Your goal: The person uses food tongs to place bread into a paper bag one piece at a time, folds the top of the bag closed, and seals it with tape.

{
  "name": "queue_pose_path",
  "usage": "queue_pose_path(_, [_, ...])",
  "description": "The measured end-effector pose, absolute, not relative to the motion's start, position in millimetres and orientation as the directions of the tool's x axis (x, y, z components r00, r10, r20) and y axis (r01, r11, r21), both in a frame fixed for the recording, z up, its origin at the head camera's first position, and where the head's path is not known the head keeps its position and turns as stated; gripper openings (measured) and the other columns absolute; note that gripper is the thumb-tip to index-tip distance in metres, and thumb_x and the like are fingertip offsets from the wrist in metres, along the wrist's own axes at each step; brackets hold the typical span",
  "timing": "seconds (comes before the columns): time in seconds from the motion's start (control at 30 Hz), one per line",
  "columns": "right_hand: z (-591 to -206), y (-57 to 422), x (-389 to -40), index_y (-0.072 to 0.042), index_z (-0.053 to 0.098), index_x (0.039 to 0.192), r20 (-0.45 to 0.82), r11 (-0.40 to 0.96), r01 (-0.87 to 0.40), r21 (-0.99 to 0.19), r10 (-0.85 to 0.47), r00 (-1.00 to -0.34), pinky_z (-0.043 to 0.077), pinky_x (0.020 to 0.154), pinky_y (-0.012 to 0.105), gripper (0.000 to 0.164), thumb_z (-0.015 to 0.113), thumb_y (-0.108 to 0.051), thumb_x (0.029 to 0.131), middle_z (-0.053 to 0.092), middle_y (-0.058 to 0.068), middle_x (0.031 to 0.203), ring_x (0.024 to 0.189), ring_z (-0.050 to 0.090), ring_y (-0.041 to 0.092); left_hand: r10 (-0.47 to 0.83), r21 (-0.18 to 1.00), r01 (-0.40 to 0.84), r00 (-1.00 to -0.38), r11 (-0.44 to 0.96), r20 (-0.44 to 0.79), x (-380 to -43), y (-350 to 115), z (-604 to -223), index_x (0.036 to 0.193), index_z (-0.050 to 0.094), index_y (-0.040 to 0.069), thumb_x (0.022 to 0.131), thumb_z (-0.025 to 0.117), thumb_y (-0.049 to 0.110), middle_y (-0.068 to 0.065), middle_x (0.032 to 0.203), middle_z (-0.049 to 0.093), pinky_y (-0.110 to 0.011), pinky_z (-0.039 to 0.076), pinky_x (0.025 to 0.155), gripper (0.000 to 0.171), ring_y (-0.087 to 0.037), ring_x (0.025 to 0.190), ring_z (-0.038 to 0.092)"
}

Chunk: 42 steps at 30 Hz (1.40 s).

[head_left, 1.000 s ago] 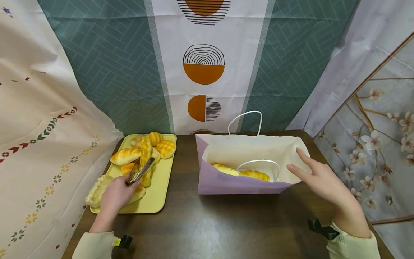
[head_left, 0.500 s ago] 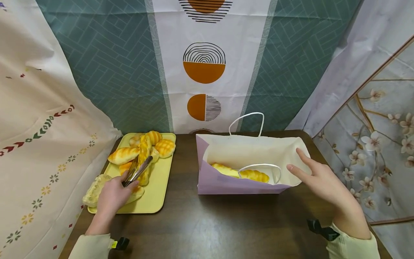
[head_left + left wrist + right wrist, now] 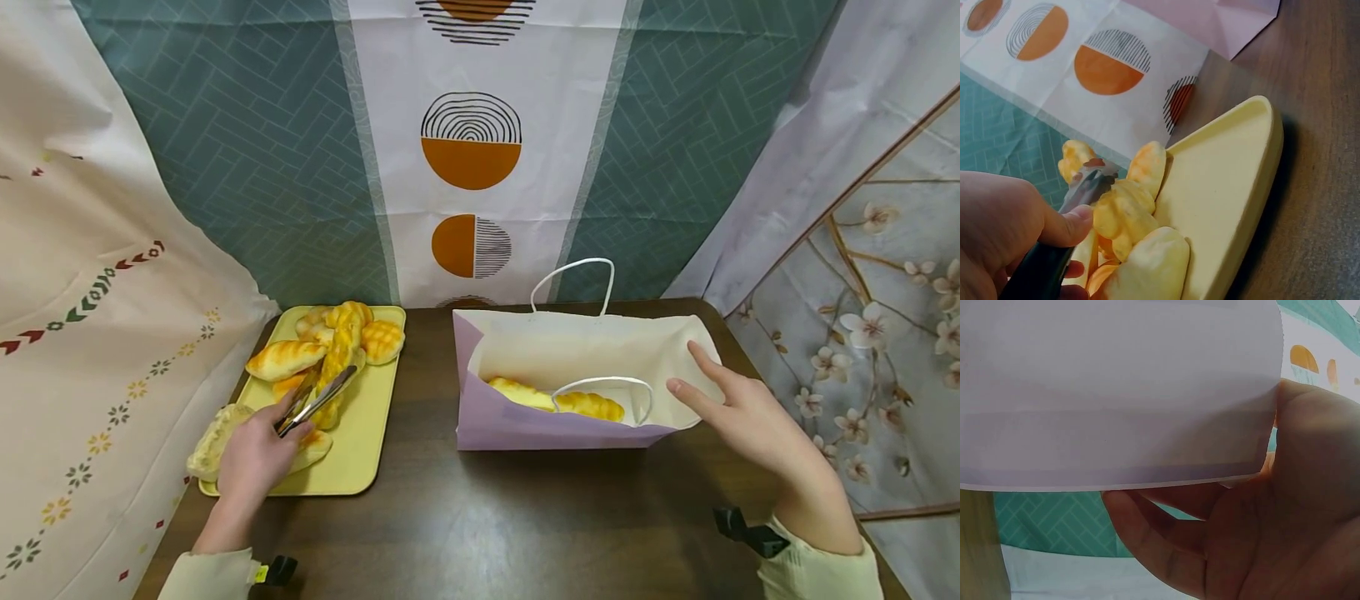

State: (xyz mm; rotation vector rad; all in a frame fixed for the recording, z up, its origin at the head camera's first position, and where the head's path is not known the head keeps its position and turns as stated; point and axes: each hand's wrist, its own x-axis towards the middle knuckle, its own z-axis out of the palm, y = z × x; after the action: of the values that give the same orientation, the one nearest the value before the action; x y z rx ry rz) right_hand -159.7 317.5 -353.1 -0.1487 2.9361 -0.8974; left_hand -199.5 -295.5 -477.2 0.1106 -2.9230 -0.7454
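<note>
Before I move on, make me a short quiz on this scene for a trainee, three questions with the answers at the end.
1. Which hand holds the tongs?
2. True or false: all the bread is in the bag.
3. Pick one. The right hand touches:
A) the tongs
B) the bag's edge
C) the bread

Key:
1. The left hand.
2. False; several pieces lie on the tray.
3. B
</note>
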Motion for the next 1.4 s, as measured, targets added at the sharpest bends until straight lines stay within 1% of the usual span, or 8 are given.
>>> queue_pose_path(0.1, [-351, 317, -159, -0.019, 0.016, 0.160, -0.027, 0.825, -0.080, -0.560, -0.114, -0.993, 0.030, 0.102, 0.067, 0.076, 0.049, -0.054, 0.101, 0.021, 0.011, 0.162, 0.141, 0.030, 0.046, -0.122, 0.490, -0.040, -0.983, 0.871, 0.136, -198, -296, -477, 0.150, 0.046, 0.015, 0.092, 0.072, 0.036, -0.026, 0.137, 0.054, -0.054, 0.047, 0.069, 0.067, -0.049, 0.111, 0.057])
queue_pose_path(0.33, [-350, 317, -158, -0.020, 0.015, 0.160, -0.032, 0.830, -0.070, -0.553, -0.105, -0.994, 0.030, 0.101, 0.067, 0.077, 0.048, -0.055, 0.101, 0.023, 0.015, 0.161, 0.140, 0.031, 0.047, -0.141, 0.495, -0.019, -0.967, 0.869, 0.210, -197, -294, -474, 0.150, 0.047, 0.016, 0.092, 0.073, 0.036, -0.024, 0.136, 0.056, -0.061, 0.045, 0.081, 0.067, -0.050, 0.115, 0.055])
queue_pose_path(0.6, [-352, 318, -156, -0.019, 0.016, 0.160, -0.028, 0.827, -0.075, -0.557, -0.109, -0.994, 0.031, 0.101, 0.067, 0.076, 0.049, -0.054, 0.101, 0.022, 0.015, 0.161, 0.140, 0.032, 0.047, -0.114, 0.497, 0.047, -0.951, 0.867, 0.289, -193, -288, -468, 0.149, 0.049, 0.019, 0.091, 0.075, 0.031, -0.021, 0.134, 0.059, -0.060, 0.046, 0.077, 0.065, -0.046, 0.110, 0.059])
queue_pose_path(0.7, [-354, 318, -155, -0.020, 0.016, 0.160, -0.028, 0.829, -0.072, -0.554, -0.104, -0.994, 0.031, 0.101, 0.066, 0.076, 0.049, -0.055, 0.100, 0.021, 0.011, 0.162, 0.140, 0.032, 0.046, -0.099, 0.498, 0.090, -0.935, 0.862, 0.340, -192, -285, -466, 0.147, 0.051, 0.019, 0.089, 0.077, 0.026, -0.020, 0.133, 0.061, -0.056, 0.047, 0.072, 0.064, -0.042, 0.096, 0.064])
queue_pose_path(0.77, [-354, 318, -155, -0.019, 0.016, 0.160, -0.026, 0.829, -0.074, -0.555, -0.106, -0.994, 0.031, 0.101, 0.067, 0.077, 0.049, -0.055, 0.101, 0.021, 0.012, 0.162, 0.141, 0.031, 0.046, -0.092, 0.500, 0.106, -0.930, 0.860, 0.357, -192, -282, -465, 0.147, 0.052, 0.021, 0.089, 0.077, 0.025, -0.018, 0.133, 0.061, -0.049, 0.047, 0.064, 0.063, -0.035, 0.075, 0.063])
queue_pose_path(0.93, [-353, 318, -156, -0.018, 0.016, 0.160, -0.029, 0.831, -0.075, -0.552, -0.109, -0.994, 0.030, 0.102, 0.067, 0.078, 0.048, -0.056, 0.100, 0.022, 0.015, 0.161, 0.141, 0.031, 0.046, -0.080, 0.508, 0.137, -0.921, 0.850, 0.381, -191, -276, -460, 0.147, 0.052, 0.023, 0.090, 0.076, 0.025, -0.013, 0.133, 0.062, -0.032, 0.037, 0.049, 0.062, -0.015, 0.051, 0.045])
queue_pose_path(1.17, [-353, 317, -157, -0.018, 0.016, 0.160, -0.030, 0.829, -0.077, -0.555, -0.112, -0.993, 0.030, 0.102, 0.067, 0.078, 0.049, -0.056, 0.100, 0.022, 0.015, 0.161, 0.141, 0.031, 0.046, -0.051, 0.539, 0.218, -0.897, 0.814, 0.438, -190, -265, -448, 0.147, 0.052, 0.023, 0.088, 0.078, 0.021, -0.010, 0.132, 0.062, -0.030, 0.041, 0.054, 0.064, -0.022, 0.075, 0.061])
queue_pose_path(1.4, [-354, 316, -156, -0.013, 0.015, 0.160, -0.033, 0.845, -0.096, -0.527, -0.133, -0.991, 0.033, 0.101, 0.066, 0.080, 0.050, -0.055, 0.100, 0.023, 0.019, 0.160, 0.138, 0.035, 0.046, -0.047, 0.565, 0.249, -0.889, 0.787, 0.456, -182, -253, -436, 0.147, 0.052, 0.023, 0.088, 0.078, 0.019, -0.005, 0.132, 0.063, -0.022, 0.041, 0.054, 0.064, -0.016, 0.084, 0.060])
